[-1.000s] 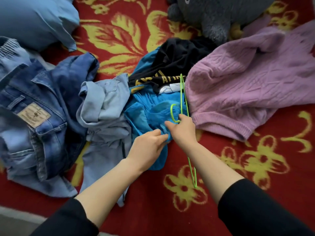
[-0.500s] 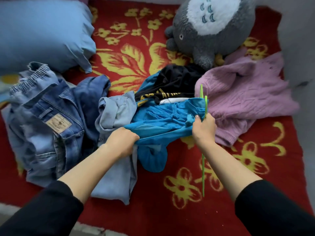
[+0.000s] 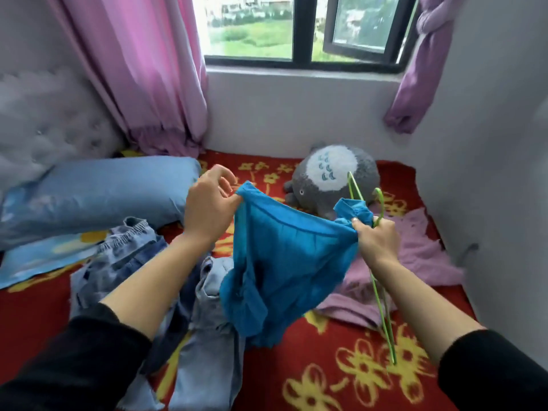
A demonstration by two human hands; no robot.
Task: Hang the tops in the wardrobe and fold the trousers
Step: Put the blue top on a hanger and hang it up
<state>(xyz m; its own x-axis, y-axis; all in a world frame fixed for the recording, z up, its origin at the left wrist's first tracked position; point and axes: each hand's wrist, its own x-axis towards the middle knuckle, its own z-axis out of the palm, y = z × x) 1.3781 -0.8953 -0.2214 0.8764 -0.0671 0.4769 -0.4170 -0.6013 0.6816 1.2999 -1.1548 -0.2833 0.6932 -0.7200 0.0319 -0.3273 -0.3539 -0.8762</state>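
While the blue top [image 3: 284,262] is held spread above the bed [image 3: 341,369], its upper edge is stretched between the two hands so that the opening can be found for the green hanger [image 3: 382,304]. The left hand [image 3: 209,210] is seen to the left of the blue top, with thumb and forefinger pinched on one corner of the edge and the remaining fingers loosely curled and free. The right hand [image 3: 376,240] is seen at the right of the blue top, closed around both the bunched opposite corner and the green hanger, whose hook rises above the fist and whose long wire trails down toward the bed. This double grip is judged to keep the hanger ready for insertion without either item being set down. The body of the blue top hangs slack below the hands, clear of the bedding at its upper part; whether its lower hem touches the clothes beneath cannot be told. Below and left of the blue top, the jeans [image 3: 124,262] lie crumpled on the bed, unfolded. Behind and right of the blue top, the lilac sweater [image 3: 421,250] lies flat, not yet hung. Beyond the blue top, a grey plush toy [image 3: 329,176] rests against the wall. No wardrobe is in view.
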